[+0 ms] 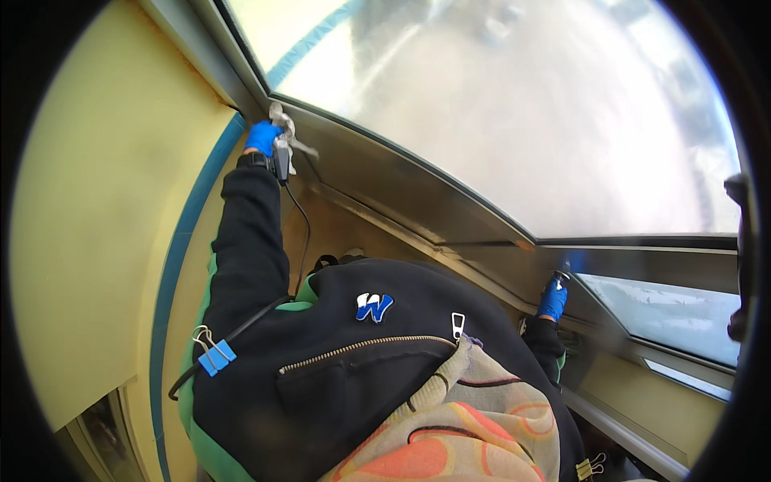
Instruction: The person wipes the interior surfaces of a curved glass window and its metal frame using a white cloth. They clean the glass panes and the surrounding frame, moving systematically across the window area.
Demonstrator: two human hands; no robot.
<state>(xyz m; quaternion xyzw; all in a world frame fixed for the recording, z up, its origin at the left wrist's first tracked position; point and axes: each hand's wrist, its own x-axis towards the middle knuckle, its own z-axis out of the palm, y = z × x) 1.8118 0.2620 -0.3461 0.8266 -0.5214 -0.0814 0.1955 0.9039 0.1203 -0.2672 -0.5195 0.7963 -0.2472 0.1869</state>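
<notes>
My left hand (262, 138), in a blue glove, is closed on a crumpled whitish cloth (285, 123) at the lower left corner of a window frame. A dark wrist strap and a small black device (281, 162) with a cable sit at that wrist. Out to the right, my right hand (553, 299), gloved in blue too, grips a small metal handle (561, 276) on the metal panel. Most of the handle is hidden by the fingers. A blurred blue reflection shows on the metal beside it.
A large hazy glass pane (482, 132) spans the top, above a metal panel (397, 175). The yellow wall (102, 199) with a blue stripe (187, 223) runs along my left. Another window pane (668, 313) is at the right. The black cable (307, 226) hangs below my left wrist.
</notes>
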